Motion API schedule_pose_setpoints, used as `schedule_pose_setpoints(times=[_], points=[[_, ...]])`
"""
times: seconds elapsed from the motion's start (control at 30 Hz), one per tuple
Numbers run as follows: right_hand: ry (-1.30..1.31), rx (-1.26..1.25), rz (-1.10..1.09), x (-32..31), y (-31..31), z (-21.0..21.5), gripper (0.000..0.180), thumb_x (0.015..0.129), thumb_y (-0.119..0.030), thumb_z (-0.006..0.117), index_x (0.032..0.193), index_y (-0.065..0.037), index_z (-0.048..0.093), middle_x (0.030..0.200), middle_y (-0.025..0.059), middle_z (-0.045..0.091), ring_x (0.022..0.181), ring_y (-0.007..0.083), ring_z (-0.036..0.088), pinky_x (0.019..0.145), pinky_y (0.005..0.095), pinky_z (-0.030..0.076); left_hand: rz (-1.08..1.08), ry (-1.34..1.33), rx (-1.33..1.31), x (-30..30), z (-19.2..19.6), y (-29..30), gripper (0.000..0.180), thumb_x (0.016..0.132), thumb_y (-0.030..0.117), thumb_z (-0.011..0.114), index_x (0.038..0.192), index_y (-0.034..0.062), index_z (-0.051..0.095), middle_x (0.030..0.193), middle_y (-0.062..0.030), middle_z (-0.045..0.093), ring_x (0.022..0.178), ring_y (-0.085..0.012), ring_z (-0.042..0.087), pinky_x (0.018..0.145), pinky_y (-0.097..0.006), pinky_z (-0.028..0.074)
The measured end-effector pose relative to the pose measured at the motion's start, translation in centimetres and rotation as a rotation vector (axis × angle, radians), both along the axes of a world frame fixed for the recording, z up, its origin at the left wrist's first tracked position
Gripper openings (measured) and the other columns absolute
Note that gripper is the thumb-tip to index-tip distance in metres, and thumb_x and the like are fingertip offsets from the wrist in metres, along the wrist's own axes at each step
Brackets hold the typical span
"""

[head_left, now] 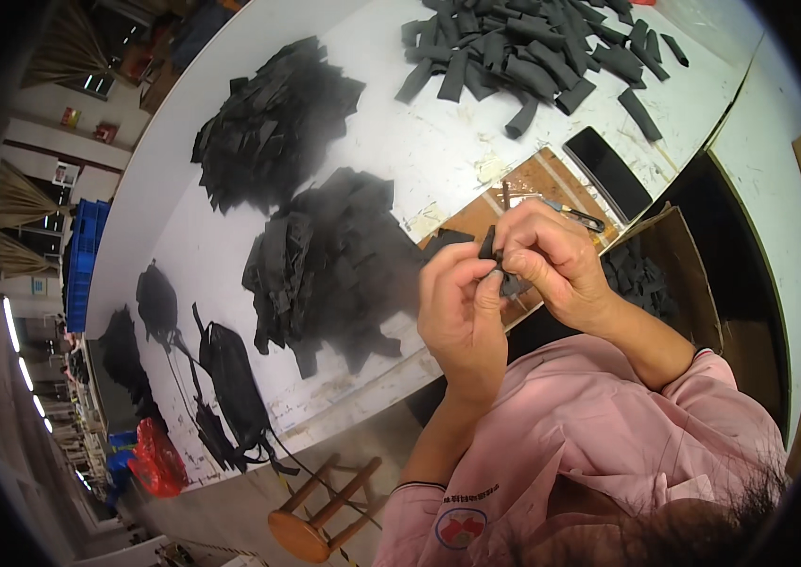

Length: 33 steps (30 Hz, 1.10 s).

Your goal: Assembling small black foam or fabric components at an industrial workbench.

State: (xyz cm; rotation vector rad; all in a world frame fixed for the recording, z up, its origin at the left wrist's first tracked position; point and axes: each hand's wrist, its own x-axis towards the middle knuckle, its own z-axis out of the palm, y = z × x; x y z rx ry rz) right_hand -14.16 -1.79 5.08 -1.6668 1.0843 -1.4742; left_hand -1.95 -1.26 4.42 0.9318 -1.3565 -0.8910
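The single head view looks steeply down through a wide fisheye lens from the person's head, above the near edge of the tabletop (400, 142), and reaches across it past the far edge. The left hand (465, 312) and right hand (556, 265) sit close to the lens, right of the picture's middle, over that near edge. The pink shirt (570, 416) and some hair (750, 515) come closer at the lower right. The tabletop runs slantwise, lower left to upper right, its far edge bent into an arc; beyond it the room (41, 142) appears small, distant and tilted.
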Motion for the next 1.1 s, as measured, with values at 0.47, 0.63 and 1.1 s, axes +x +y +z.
schedule_pose_setpoints(times=[0.47, 0.63, 1.1], points=[[-0.299, 0.584, 0.336, -4.1, -5.1, 0.7, 0.029, 0.085, -0.030, 0.050, 0.070, -0.007, 0.047, 0.058, -0.0040, 0.038, 0.049, 0.0041, 0.031, 0.043, 0.0176, 0.024, -0.941, 1.537, 1.073, 0.2, -0.4, -7.3, 0.028, 0.090, 0.009, 0.030, 0.108, -0.0011, 0.049, 0.077, -0.0097, 0.057, 0.031, -0.0037, 0.026, 0.029, -0.018, 0.019], [-0.427, 0.727, 0.309, -3.1, -5.3, -5.3, 0.029, 0.085, -0.028, 0.051, 0.067, -0.006, 0.048, 0.052, -0.0024, 0.038, 0.044, 0.0052, 0.030, 0.039, 0.0197, 0.023, -0.784, 1.461, 1.051, 0.2, -5.1, -7.9, 0.025, 0.081, -0.002, 0.034, 0.102, -0.0077, 0.047, 0.077, -0.0118, 0.058, 0.032, -0.0027, 0.029, 0.030, -0.016, 0.022], [0.156, -0.142, -0.086, -3.9, -3.4, -0.7, 0.027, 0.076, -0.025, 0.059, 0.076, 0.000, 0.052, 0.065, 0.0051, 0.048, 0.060, 0.0160, 0.049, 0.052, 0.0272, 0.040, -0.212, -0.001, -0.102, -1.6, -1.1, -5.3, 0.016, 0.081, -0.003, 0.051, 0.097, -0.0066, 0.053, 0.086, -0.0063, 0.057, 0.079, -0.0085, 0.051, 0.074, -0.021, 0.041]])
